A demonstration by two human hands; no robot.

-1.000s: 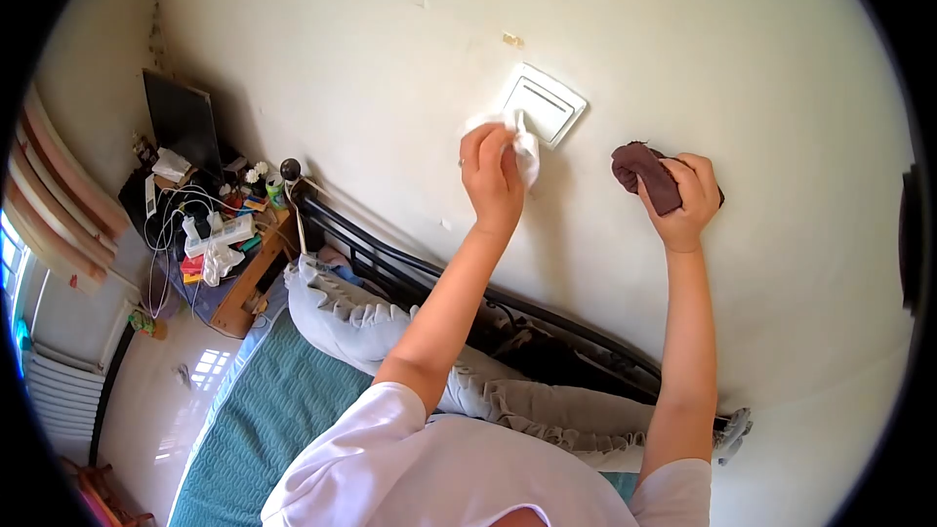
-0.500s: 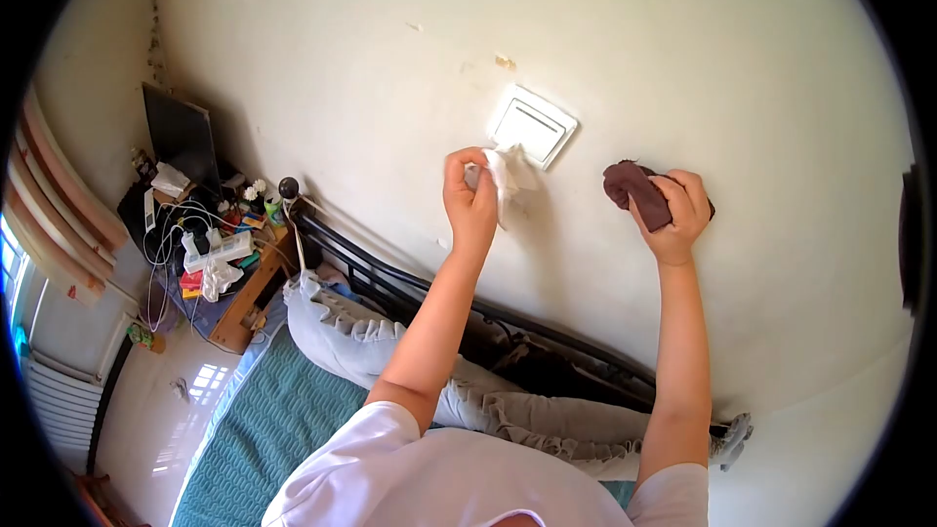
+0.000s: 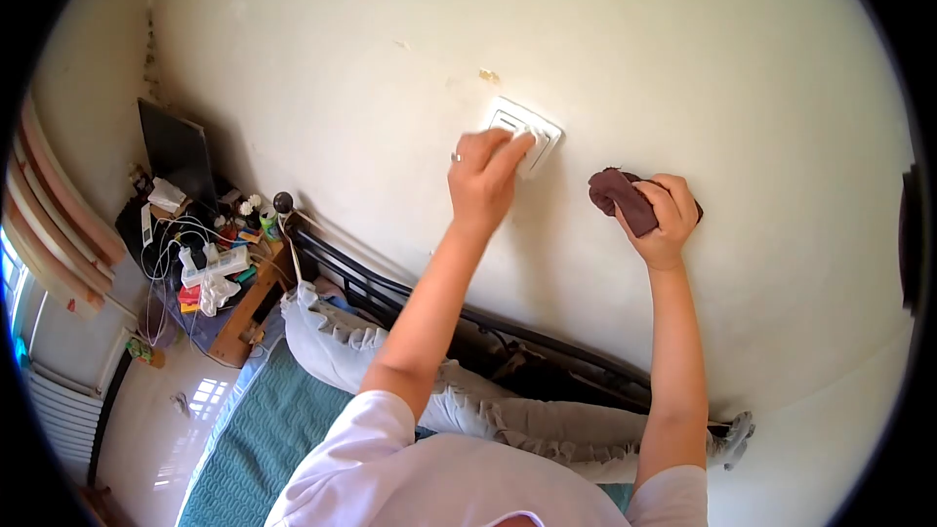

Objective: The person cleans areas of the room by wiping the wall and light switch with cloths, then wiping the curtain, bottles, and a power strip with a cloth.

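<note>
- Pinching a bit of white wipe (image 3: pixel 528 148) in the left hand (image 3: pixel 481 179), grip closed, up at the white wall switch (image 3: pixel 547 126), upper middle of the frame; can't tell if touching
- Clutching a bunched brown cloth (image 3: pixel 630 203) in the right hand (image 3: pixel 668 226), grip snug around it, right of centre
- Also got a messy counter (image 3: pixel 231 342) at left, bed (image 3: pixel 262 439) lower left

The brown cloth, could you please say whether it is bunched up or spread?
Bunched up: the brown cloth forms a thick wad in the right hand.

Switch (image 3: pixel 518 114) on wall (image 3: pixel 703 59) above headboard (image 3: pixel 358 267)
</note>
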